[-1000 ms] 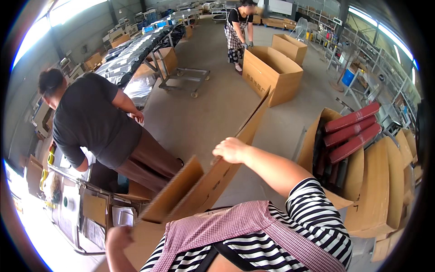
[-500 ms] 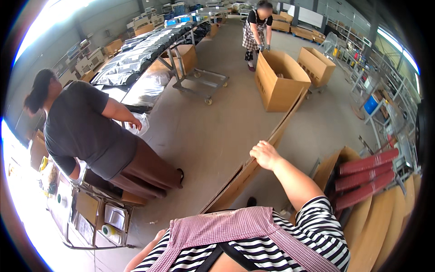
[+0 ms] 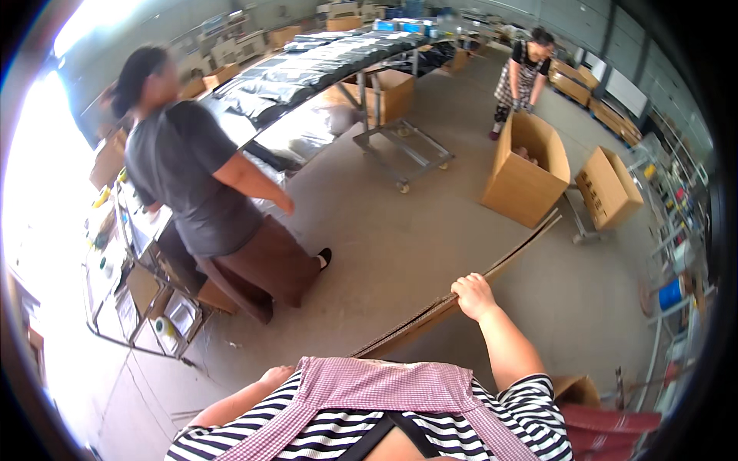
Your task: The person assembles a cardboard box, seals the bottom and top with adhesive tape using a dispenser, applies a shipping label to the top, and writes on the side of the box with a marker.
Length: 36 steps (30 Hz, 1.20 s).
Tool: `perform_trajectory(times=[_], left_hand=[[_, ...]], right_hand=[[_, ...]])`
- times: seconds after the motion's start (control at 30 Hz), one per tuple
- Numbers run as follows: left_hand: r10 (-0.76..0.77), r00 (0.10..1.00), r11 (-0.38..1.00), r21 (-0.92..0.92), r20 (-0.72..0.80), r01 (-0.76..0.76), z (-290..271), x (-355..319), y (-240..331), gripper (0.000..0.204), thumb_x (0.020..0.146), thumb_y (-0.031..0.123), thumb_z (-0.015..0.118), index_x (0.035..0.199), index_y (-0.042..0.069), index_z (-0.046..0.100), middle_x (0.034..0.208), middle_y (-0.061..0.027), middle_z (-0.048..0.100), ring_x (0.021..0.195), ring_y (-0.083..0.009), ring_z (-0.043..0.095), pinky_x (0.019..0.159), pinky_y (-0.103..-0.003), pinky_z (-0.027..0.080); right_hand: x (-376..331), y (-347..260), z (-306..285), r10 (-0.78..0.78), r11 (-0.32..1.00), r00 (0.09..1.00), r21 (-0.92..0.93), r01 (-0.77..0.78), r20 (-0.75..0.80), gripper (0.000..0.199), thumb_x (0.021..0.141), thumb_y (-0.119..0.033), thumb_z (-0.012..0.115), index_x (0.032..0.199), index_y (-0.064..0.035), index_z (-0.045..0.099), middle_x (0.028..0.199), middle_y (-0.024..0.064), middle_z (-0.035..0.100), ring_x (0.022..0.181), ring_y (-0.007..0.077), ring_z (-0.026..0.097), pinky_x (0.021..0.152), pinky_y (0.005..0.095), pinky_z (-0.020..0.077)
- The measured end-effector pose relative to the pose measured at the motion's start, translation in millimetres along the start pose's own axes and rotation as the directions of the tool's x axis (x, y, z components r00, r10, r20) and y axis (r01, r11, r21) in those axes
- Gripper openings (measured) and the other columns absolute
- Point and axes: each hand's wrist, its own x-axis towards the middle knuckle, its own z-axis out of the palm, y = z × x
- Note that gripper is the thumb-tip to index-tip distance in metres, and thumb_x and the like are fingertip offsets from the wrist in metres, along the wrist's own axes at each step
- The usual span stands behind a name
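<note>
A folded flat cardboard carton (image 3: 419, 326) stands on edge in front of me, stretching from my waist toward the far right. My right hand (image 3: 473, 295) is closed over its top edge, thumb and fingers wrapped round the board. Down by the left side of my checked apron (image 3: 384, 374) is my left hand (image 3: 275, 376). Its fingers are mostly hidden by the apron, and whether it touches the carton I cannot tell. Beyond the carton's far end stands a large open cardboard box (image 3: 526, 184) with something brownish inside.
At left a person in a dark shirt (image 3: 200, 177) stands by a metal cart (image 3: 138, 346). Another person (image 3: 525, 73) bends over the large box. A second box (image 3: 609, 188) sits on a trolley. Dark plastic packages (image 3: 307, 73) cover a long table. Red rolls (image 3: 607, 430) lie at lower right.
The view has swung left, so the boxes and people appear farther right. More of my left hand shows. My right hand keeps its hold on the carton. The person at left has shifted stance.
</note>
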Motion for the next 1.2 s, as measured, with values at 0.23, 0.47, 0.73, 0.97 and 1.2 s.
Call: perform_trajectory(times=[0.23, 0.47, 0.73, 0.97, 1.2], left_hand=[[0.068, 0.991, 0.995, 0.078, -0.12, -0.059, 25, 90, -16, 0.043, 0.097, 0.025, 0.046, 0.133, 0.001, 0.049, 0.131, -0.0184, 0.059, 0.118, -0.0313, 0.06, 0.1, -0.041, 0.049], [-0.018, 0.99, 1.0, 0.007, -0.139, 0.019, -89, 81, 26, 0.038, 0.1, 0.029, 0.043, 0.117, 0.001, 0.061, 0.114, -0.0191, 0.068, 0.106, -0.033, 0.067, 0.09, -0.043, 0.054], [-0.267, 0.915, 0.936, 0.146, -0.303, 0.321, -143, 21, 0, 0.021, 0.089, 0.018, 0.057, 0.108, 0.018, 0.065, 0.109, -0.0047, 0.066, 0.108, -0.0246, 0.064, 0.088, -0.039, 0.051], [-0.678, 0.497, 0.669, -0.176, -0.542, 0.722, -110, -25, -49, 0.015, 0.085, 0.013, 0.055, 0.094, 0.02, 0.065, 0.101, 0.0001, 0.064, 0.105, -0.0224, 0.057, 0.092, -0.039, 0.04], [-0.766, 0.149, 0.456, -0.365, -0.625, 0.812, -83, -62, -41, 0.004, 0.081, 0.014, 0.06, 0.084, 0.016, 0.059, 0.093, -0.0018, 0.062, 0.099, -0.0244, 0.056, 0.09, -0.04, 0.04]], right_hand=[[73, 51, -10, -0.087, 0.996, 0.995, -0.014, 0.087, -0.049, 0.01, 0.077, -0.006, 0.055, 0.078, -0.0123, 0.063, 0.082, 0.0062, 0.063, 0.091, 0.0271, 0.06, 0.096, 0.0434, 0.0428], [128, 62, -3, -0.106, 0.994, 0.99, -0.032, 0.104, -0.089, 0.017, 0.066, 0.0, 0.059, 0.08, -0.009, 0.062, 0.083, 0.0088, 0.064, 0.09, 0.0317, 0.06, 0.093, 0.0457, 0.0444], [196, 13, 34, -0.258, 0.962, 0.966, 0.093, 0.256, 0.006, 0.012, 0.067, -0.008, 0.06, 0.076, -0.0145, 0.064, 0.08, 0.0029, 0.064, 0.082, 0.0258, 0.06, 0.077, 0.0409, 0.0441], [283, -56, 66, -0.594, 0.773, 0.803, 0.303, 0.557, 0.041, 0.009, 0.069, -0.018, 0.069, 0.074, -0.0134, 0.063, 0.077, 0.0027, 0.061, 0.078, 0.0252, 0.061, 0.071, 0.0398, 0.047], [369, -95, 91, -0.815, 0.536, 0.578, 0.432, 0.725, 0.04, 0.017, 0.073, -0.026, 0.073, 0.075, -0.0119, 0.064, 0.077, 0.004, 0.06, 0.076, 0.0255, 0.062, 0.066, 0.0393, 0.0518]])
